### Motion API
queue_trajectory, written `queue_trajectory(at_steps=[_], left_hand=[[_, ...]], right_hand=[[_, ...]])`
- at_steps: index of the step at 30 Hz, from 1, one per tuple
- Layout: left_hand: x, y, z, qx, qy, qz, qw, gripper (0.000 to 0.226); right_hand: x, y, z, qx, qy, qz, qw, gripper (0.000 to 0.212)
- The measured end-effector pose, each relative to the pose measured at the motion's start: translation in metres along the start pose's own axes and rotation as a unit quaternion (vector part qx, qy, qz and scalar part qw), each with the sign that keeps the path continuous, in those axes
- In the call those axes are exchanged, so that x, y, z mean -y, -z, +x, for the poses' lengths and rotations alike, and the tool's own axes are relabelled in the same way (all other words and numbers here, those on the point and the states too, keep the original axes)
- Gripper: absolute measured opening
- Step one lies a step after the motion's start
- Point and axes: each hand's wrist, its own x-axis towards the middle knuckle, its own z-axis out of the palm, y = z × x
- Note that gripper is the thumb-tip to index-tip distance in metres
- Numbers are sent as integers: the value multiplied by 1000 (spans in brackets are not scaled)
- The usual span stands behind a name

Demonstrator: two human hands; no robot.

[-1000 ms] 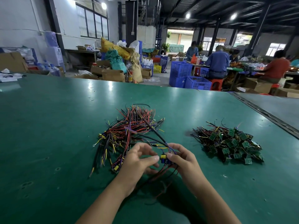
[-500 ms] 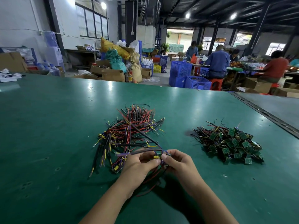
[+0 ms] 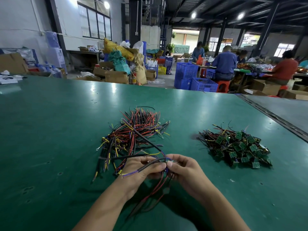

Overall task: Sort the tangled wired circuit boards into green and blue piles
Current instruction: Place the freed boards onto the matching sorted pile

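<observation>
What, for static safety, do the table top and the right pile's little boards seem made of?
Table top: probably a green rubber or vinyl mat, semi-gloss; lamp glare smears softly across it. Circuit boards: likely rigid board laminate, green-coated, judging by flat, sharp-cornered squares.

Only 2 hands and 2 forearms of the person are shown. The left hand (image 3: 141, 171) and the right hand (image 3: 185, 172) are bare, and their backs and knuckles are presented to the head camera. The fingers (image 3: 154, 167) are slim, with the knuckles only lightly marked. 1 short, rounded thumbnail (image 3: 170, 163), trimmed close to the fingertip, can be made out on the right hand. The left forearm (image 3: 106, 210) and the right forearm (image 3: 221, 209) are seen uncovered from the wrists to the bottom edge, where they are cut off. Both are narrow at the wrist and are rendered broader lower down by the wide-angle lens. Finer surface detail is lost to blur.
</observation>
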Motion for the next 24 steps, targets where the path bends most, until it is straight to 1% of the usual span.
queue_trajectory(at_steps=[2,4,5,8,9,11,15,17,21,22,24], left_hand=[[1,1,0,7,28,-30,999,53],[1,0,1,10,51,-50,997,53],[1,0,1,11,63,-56,996,50],[1,1,1,11,98,-80,992,18],[1,2,2,13,106,-86,991,16],[1,3,3,17,118,-91,989,17],[-1,3,4,31,137,-127,982,10],[-1,4,6,27,134,-139,981,8],[-2,7,9,14,123,-128,984,7],[-2,8,9,16,123,-126,984,8],[-2,9,6,36,122,-111,986,19]], right_hand=[[0,0,0,18,-14,3,1000,29],[0,-1,-1,28,-38,1,999,18],[0,-1,-2,30,-52,-1,998,15],[0,-4,-3,28,-89,-1,996,15],[1,-4,-3,26,-97,0,995,15],[3,-6,-4,21,-111,6,994,16],[7,-7,-6,21,-123,41,991,16],[8,-9,-5,11,-119,48,992,15],[8,-9,-6,1,-126,69,990,11],[8,-10,-6,-5,-129,79,988,12],[6,-9,-6,-22,-128,97,987,15]])
